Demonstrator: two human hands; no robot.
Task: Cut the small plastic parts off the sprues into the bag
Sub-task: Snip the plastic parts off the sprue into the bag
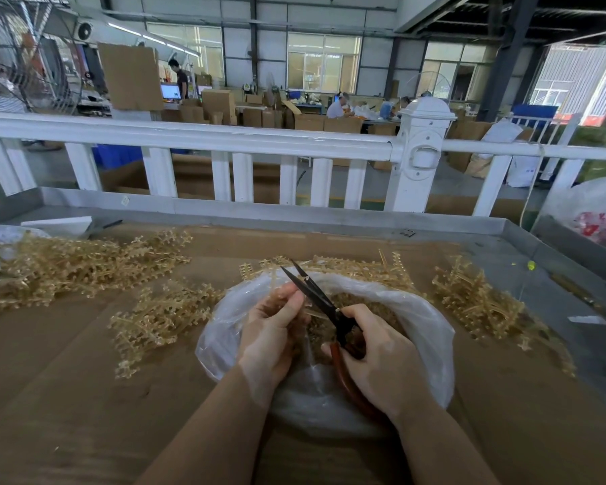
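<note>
Your right hand is curled round the reddish handles of the scissors, whose dark blades stand parted and point toward the upper left of the frame. Your left hand sits just beside it at the centre, fingers pinched on a sprue that pokes up past the blade tips; how much of it lies inside your fist is hidden.

Both hands hover over the open mouth of the clear bag, which already holds a bed of cut amber parts.

The sprue looks light, thin and springy, likely brittle at the small gates. Hold it by the bare runner close to the cut, not by the parts, so it doesn't flex away or flick pieces off the bag. The bag film is soft and slack, so keep the blade tips off its rim.

More sprues lie heaped on the cardboard at middle left, lower centre-left and right.
</note>
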